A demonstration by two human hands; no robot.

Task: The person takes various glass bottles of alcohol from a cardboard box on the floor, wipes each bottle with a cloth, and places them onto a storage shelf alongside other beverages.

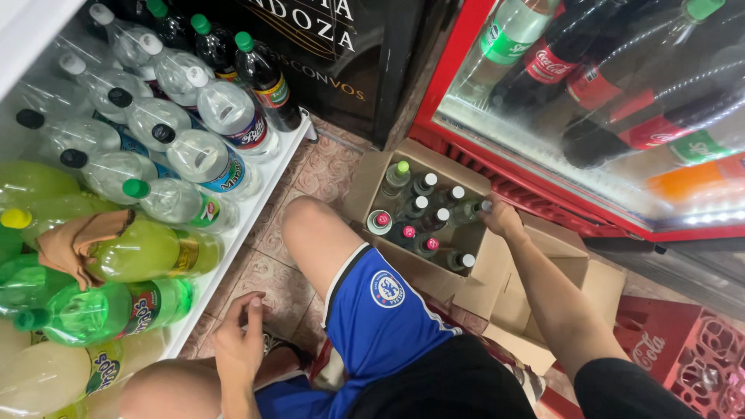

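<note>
While the person crouches beside the cardboard box (372, 174), the right hand (503, 219) reaches into the box's far corner, fingers curled narrow around the neck of a clear bottle (466, 211) with a pale cap. That bottle leans in the box, not yet lifted clear. Left hand (239, 345) rests well away from the box, on the near leg by the tiled floor (326, 167); fingers loosely bent, holding nothing.

Box contents: about ten small bottles standing close together, caps up — white, green, pink. Glass or plastic, cannot tell. Dark liquid in some, clear in others.

Handling judgement: a grip on the neck alone looks adequate for a small bottle, but neighbours stand touching, so a straight upward pull would best avoid tipping them. Box flaps are splayed open and soft; they give no support.

Materials: box is plain brown corrugated card, creased at the corners. Left of the box, an open cooler shelf (256, 194) holds large plastic bottles lying on their sides — clear, yellow-green, green — smooth and glossy. A tan cloth (77, 240) lies over one. Behind the box, a red-framed glass-door fridge (466, 132); right of it, a red plastic crate (683, 349), lattice-sided.
</note>
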